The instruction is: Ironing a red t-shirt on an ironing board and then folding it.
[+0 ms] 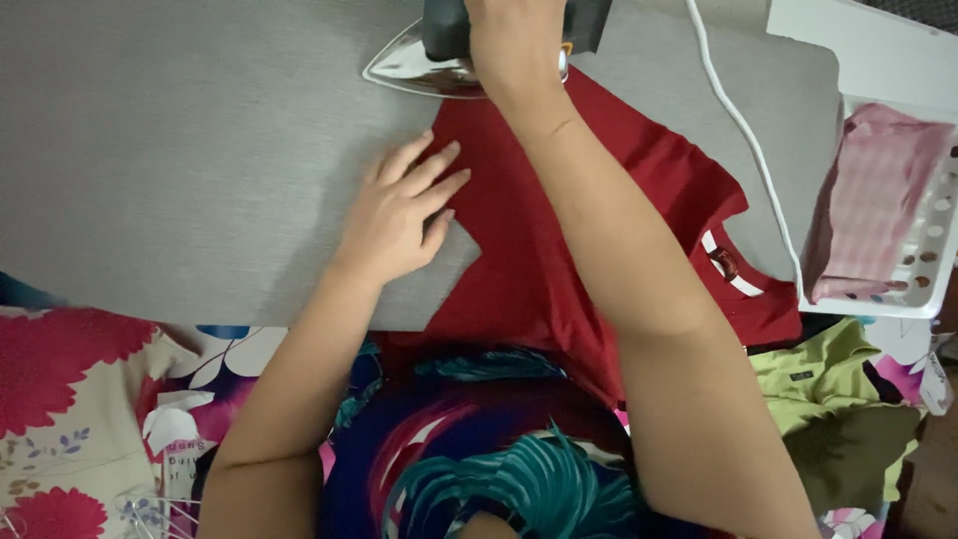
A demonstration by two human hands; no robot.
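The right hand (514, 45) is closed around the dark handle of a steam iron with a shiny metal soleplate (419, 62), which sits at the far edge of the grey padded ironing surface (180, 150), its tip pointing left and its rear resting on the red cotton shirt (529, 240). The left hand (399, 215) lies open and flat, fingers spread, pressing the shirt's left edge against the surface. The shirt stretches from under the iron down toward the person's body, its collar (with a white-striped label) lying to the right. A white power cord (743, 130) trails across the surface. Further right, a white plastic tray (933, 240) holds folded pink cloth (868, 200), and an olive-green garment (838, 399) lies below it.
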